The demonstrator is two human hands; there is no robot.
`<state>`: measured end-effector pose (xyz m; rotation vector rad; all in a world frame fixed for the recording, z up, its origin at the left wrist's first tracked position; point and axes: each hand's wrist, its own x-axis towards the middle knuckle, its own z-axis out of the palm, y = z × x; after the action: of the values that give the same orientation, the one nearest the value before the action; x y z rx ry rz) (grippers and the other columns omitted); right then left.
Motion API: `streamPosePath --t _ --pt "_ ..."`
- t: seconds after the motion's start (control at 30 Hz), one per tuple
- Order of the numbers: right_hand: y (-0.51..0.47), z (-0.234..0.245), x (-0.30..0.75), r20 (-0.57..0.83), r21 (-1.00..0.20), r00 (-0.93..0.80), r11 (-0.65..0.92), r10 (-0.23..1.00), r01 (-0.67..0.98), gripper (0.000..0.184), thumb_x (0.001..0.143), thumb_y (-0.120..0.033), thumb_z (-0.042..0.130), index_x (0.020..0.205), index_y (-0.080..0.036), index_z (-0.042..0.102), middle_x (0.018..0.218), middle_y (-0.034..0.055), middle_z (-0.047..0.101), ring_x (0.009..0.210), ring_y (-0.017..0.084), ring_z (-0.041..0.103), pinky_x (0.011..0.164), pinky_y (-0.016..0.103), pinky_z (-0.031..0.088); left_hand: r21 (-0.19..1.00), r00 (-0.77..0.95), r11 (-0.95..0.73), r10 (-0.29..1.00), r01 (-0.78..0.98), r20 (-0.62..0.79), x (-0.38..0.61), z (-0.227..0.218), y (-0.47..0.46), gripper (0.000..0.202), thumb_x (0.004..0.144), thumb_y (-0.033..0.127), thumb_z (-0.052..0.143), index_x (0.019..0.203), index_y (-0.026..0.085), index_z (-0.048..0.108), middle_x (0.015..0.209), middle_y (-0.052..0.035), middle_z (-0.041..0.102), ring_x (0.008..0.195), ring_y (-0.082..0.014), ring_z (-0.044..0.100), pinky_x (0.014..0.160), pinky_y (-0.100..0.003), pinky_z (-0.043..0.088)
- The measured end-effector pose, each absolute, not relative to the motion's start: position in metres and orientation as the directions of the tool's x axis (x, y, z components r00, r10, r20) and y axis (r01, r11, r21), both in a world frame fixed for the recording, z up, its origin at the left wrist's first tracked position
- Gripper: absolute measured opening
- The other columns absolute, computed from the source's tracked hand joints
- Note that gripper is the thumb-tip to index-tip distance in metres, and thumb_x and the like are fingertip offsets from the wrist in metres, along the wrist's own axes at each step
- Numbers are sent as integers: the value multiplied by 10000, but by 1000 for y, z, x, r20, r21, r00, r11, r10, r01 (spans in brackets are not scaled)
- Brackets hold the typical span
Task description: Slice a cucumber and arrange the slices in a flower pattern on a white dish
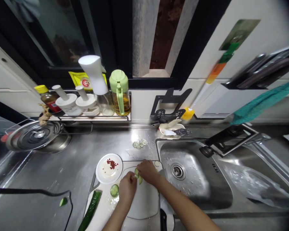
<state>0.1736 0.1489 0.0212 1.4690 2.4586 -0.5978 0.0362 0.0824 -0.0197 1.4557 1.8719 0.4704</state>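
My left hand is closed, its fingertips pinched against thin cucumber slices over the white cutting board. From the right, my right hand curls its fingers onto the upper edge of these slices. Just left of my left hand lies a stack of round cucumber slices. A long piece of cucumber rests along the board's left edge. At the board's top left sits a white plate with chopped red chili. One more slice lies at the top right corner.
A knife with a black handle lies at the board's right edge, beside the sink. Several cucumber slices lie on the wet steel counter behind the board. A cucumber end is at left. Condiment jars stand on a rack.
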Motion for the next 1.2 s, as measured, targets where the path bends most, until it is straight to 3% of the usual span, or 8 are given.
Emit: streamPosePath --t 0.13,0.33,0.6,0.9,1.2 --pt "148 18 176 -369 -244 -470 405 802 881 175 867 -218 510 952 -174 656 1002 121 694 1061 277 530 848 393 347 654 -120 285 951 700 -286 37 -19 82 164 814 164 501 904 203 633 699 -5 644 685 -150 595 643 -228 355" --pt "147 15 182 -357 -265 -384 302 851 916 120 819 -253 586 911 -197 640 969 76 699 1034 263 523 820 368 338 639 -135 268 959 721 -250 37 -19 80 200 791 172 551 976 176 627 918 -67 647 870 -187 621 776 -267 408" --pt "141 17 197 -298 -270 -267 188 916 944 134 875 -212 512 897 -187 642 950 70 672 965 231 521 730 326 331 624 -139 293 949 724 -284 37 -14 81 174 803 168 552 965 179 615 932 -66 642 881 -190 626 792 -273 415" --pt "118 12 208 -214 -313 -398 324 892 893 189 927 -245 491 869 -240 671 966 50 610 1005 210 455 774 317 329 628 -121 284 949 725 -290 36 -11 83 163 799 170 552 948 173 618 911 -66 638 879 -191 620 796 -270 408" --pt "108 11 206 -170 -327 -420 351 892 878 172 896 -174 503 907 -245 659 962 46 604 1009 217 439 779 328 335 622 -128 289 948 728 -290 37 -10 83 182 788 174 547 952 166 624 900 -74 644 893 -201 621 789 -275 413"
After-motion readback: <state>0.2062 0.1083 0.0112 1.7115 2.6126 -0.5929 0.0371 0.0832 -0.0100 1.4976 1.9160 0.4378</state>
